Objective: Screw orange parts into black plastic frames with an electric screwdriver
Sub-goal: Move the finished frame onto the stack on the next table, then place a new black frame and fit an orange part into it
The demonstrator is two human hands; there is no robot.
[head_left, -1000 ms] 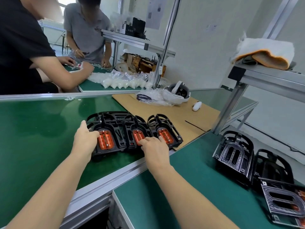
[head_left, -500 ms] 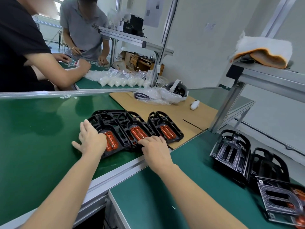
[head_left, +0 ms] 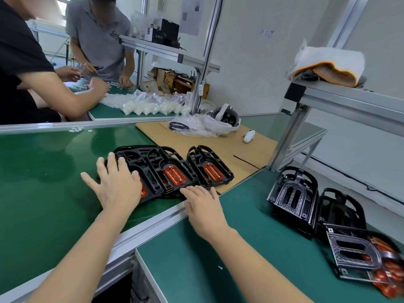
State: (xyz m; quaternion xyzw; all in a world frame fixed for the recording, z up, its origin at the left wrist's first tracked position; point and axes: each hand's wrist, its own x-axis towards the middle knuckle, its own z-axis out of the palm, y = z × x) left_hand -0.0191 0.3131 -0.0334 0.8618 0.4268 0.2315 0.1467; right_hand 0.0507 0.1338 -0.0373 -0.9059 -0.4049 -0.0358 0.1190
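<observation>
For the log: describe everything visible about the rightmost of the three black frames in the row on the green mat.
The rightmost black frame is a black, plastic-looking moulding with an arched, open-ribbed far end and a squarer near end. A glossy orange part with two lengthwise ridges sits in its central recess. It lies flat, turned at an angle, partly on the cardboard sheet. Its left edge lies against or very near the middle frame. Neither hand touches it; the right hand rests just short of its near edge.

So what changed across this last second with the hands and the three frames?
The left hand slid from the left frame's edge onto its top, fingers now spread flat over the orange part. The row turned slightly, far ends swinging left. The right hand stayed at the middle frame's near edge; nothing was picked up.
</observation>
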